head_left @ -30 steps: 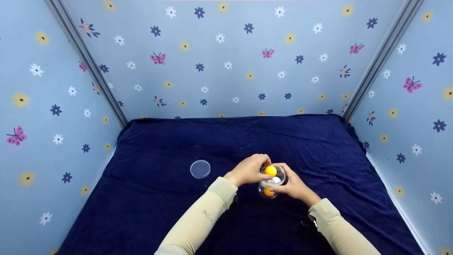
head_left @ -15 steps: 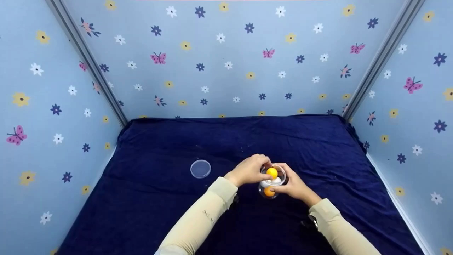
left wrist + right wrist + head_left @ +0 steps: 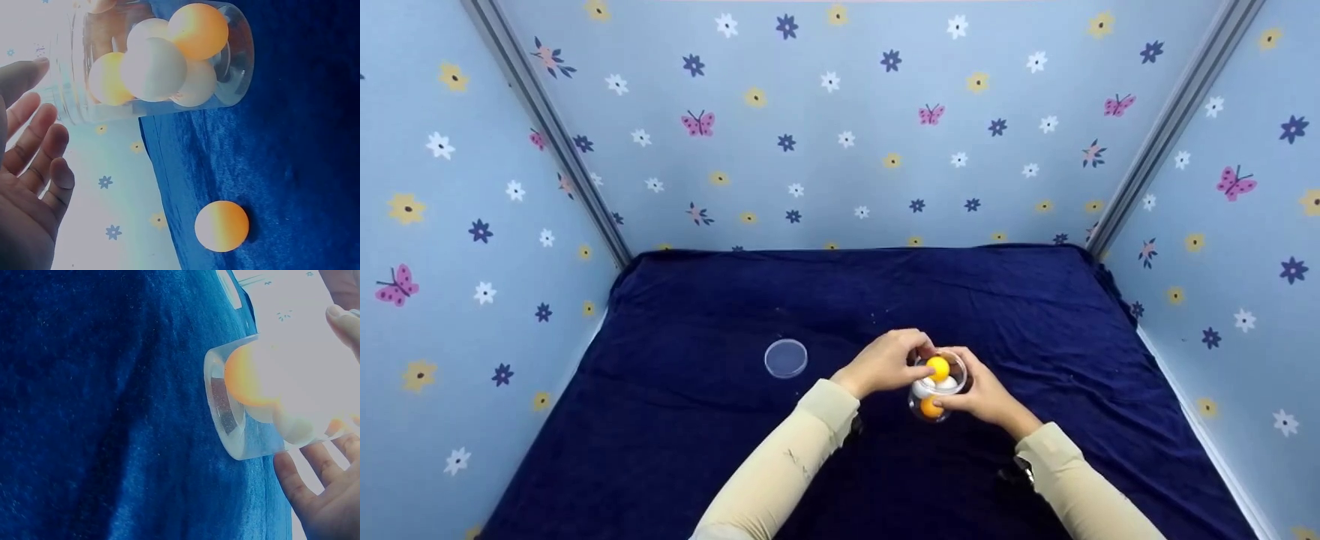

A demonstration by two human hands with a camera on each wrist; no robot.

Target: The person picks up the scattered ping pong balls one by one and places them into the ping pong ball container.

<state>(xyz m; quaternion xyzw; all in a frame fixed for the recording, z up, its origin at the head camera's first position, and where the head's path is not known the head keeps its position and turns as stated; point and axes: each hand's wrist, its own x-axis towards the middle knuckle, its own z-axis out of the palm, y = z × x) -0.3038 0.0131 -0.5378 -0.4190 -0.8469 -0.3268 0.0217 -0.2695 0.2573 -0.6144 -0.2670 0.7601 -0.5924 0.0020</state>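
My right hand (image 3: 986, 394) grips a clear plastic jar (image 3: 239, 73) round its side, its open mouth up, above the dark blue cloth. Inside are several ping-pong balls: an orange ball (image 3: 931, 407) low down, white balls (image 3: 154, 70), and a yellow-orange ball (image 3: 938, 367) near the mouth. My left hand (image 3: 889, 364) is at the jar's rim; in the left wrist view its fingers (image 3: 53, 140) are loosely bent and hold nothing. Another orange ball (image 3: 222, 226) lies on the cloth, hidden in the head view.
A clear round lid (image 3: 786, 358) lies on the blue cloth (image 3: 697, 420), left of the hands. Walls with a flower and butterfly print (image 3: 840, 112) stand at the back and both sides, with grey metal posts (image 3: 544, 124) at the corners.
The yellow-orange ball at the mouth has sunk slightly into the jar, away from my left fingertips. Both hands and the lid have hardly moved.
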